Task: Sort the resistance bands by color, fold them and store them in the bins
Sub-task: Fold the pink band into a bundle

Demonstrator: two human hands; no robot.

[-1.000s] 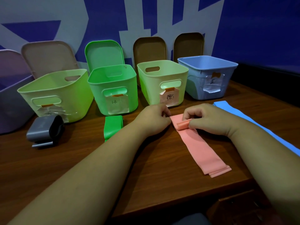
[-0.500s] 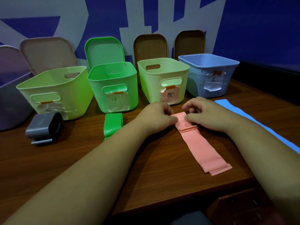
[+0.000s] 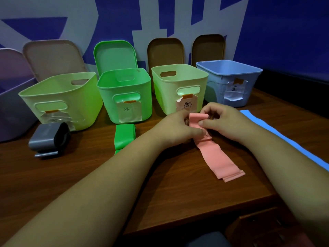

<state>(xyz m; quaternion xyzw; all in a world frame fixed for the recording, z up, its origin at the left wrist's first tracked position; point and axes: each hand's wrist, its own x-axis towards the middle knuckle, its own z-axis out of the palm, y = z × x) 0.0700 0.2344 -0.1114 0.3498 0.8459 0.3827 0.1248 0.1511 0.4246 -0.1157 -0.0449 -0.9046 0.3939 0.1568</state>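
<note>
- Raised off the bench (image 3: 89,175) since a moment ago, the far end of the pink band (image 3: 215,157) curls between the hands.
- Behind them, the pale green bin (image 3: 165,97) stands at the far edge.
- Its tail lies flat, pointing toward the bench's right edge.
- Both the left hand (image 3: 178,129) and right hand (image 3: 227,120) pinch the fold.

Bare left forearm (image 3: 106,184), bare right forearm (image 3: 284,166)
</note>
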